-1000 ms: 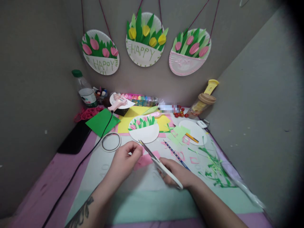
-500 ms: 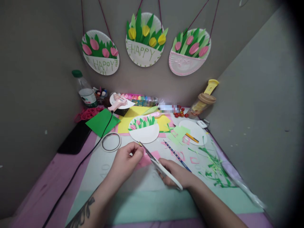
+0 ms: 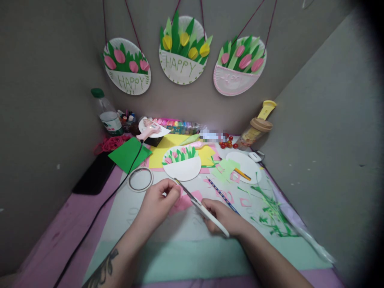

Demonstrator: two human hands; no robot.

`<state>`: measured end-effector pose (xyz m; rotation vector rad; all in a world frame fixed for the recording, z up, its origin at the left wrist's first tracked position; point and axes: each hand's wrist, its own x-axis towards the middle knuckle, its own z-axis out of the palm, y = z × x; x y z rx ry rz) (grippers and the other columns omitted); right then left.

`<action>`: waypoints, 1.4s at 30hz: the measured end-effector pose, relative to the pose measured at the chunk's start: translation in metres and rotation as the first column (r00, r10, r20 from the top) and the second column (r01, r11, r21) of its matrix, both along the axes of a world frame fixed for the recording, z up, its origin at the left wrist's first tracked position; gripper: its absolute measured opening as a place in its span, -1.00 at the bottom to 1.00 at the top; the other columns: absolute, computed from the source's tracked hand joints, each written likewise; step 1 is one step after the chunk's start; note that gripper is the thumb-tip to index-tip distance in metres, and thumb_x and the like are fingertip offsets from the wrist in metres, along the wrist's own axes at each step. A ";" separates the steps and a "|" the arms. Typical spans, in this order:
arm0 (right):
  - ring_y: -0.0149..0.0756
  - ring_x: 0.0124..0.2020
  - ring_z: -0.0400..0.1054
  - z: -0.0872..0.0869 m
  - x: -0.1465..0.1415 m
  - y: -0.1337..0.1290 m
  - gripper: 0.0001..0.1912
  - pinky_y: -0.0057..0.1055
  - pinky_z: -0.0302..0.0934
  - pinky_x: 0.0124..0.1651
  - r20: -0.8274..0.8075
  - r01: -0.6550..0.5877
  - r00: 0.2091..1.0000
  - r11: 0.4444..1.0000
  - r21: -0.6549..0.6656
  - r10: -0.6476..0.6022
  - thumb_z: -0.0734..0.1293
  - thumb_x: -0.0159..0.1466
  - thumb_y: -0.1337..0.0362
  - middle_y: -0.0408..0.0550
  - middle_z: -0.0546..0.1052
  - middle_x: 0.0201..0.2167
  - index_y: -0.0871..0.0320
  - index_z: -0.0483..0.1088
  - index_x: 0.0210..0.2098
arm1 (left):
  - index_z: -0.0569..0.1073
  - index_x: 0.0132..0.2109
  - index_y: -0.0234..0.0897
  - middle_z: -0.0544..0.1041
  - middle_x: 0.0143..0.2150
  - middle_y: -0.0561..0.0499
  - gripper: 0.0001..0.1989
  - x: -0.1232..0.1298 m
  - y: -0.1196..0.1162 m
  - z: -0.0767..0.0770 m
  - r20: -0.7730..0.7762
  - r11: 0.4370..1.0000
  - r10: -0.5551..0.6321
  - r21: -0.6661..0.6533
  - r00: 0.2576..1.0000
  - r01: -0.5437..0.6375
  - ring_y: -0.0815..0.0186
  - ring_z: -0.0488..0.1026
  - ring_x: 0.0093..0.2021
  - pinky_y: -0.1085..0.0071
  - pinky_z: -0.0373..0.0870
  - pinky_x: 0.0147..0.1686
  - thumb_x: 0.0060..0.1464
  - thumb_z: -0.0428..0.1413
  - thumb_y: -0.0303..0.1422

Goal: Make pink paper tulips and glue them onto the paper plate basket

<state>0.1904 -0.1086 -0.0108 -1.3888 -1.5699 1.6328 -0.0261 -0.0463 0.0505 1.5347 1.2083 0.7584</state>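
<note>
My left hand (image 3: 162,200) pinches a small piece of pink paper (image 3: 179,189) between thumb and fingers. White-handled scissors (image 3: 210,218) are held in my right hand (image 3: 220,218), their blades pointing up and left, beside the pinched piece. Below the blades a larger pink paper (image 3: 183,202) shows. Just beyond my hands lies a half-covered paper plate (image 3: 183,169) with pink paper tulips and green leaves. A dark blue patterned pencil (image 3: 222,194) rests to the right, behind my right hand.
Green paper scraps (image 3: 274,212) lie at the right. A tape roll (image 3: 140,179), green paper (image 3: 127,156), a black phone (image 3: 94,176) and a bottle (image 3: 109,116) are on the left. A black cord crosses the left side. Three decorated plates (image 3: 184,70) hang on the wall.
The scissor blades have come closer together, and the scissor handle and my right hand have shifted slightly. My left hand has barely moved, still pinching the pink piece.
</note>
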 end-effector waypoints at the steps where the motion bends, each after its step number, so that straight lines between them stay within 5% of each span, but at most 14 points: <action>1: -0.50 -0.53 0.03 0.001 0.000 0.000 -0.77 -0.58 -0.10 -0.53 -0.002 -0.004 1.000 1.000 -0.002 0.004 0.23 -0.13 0.48 -0.29 0.22 -0.56 0.14 0.17 -0.46 | 0.34 -0.50 -0.28 0.34 -0.56 0.13 -0.77 0.000 0.000 0.000 0.001 1.000 -0.001 -0.001 1.000 0.001 0.41 0.26 -0.49 0.49 0.17 -0.45 0.02 0.03 -0.24; 42: -0.44 -0.51 0.18 0.001 -0.014 -0.001 -0.72 -0.49 0.14 -0.42 -0.050 -0.076 0.996 0.997 0.031 0.078 0.21 -0.07 0.44 -0.23 0.30 -0.50 0.14 0.19 -0.32 | 0.45 -0.44 -0.30 0.47 -0.48 0.06 -0.75 0.007 -0.004 -0.006 0.105 0.993 0.111 -0.051 0.988 -0.106 0.38 0.34 -0.46 0.52 0.25 -0.47 0.01 0.10 -0.19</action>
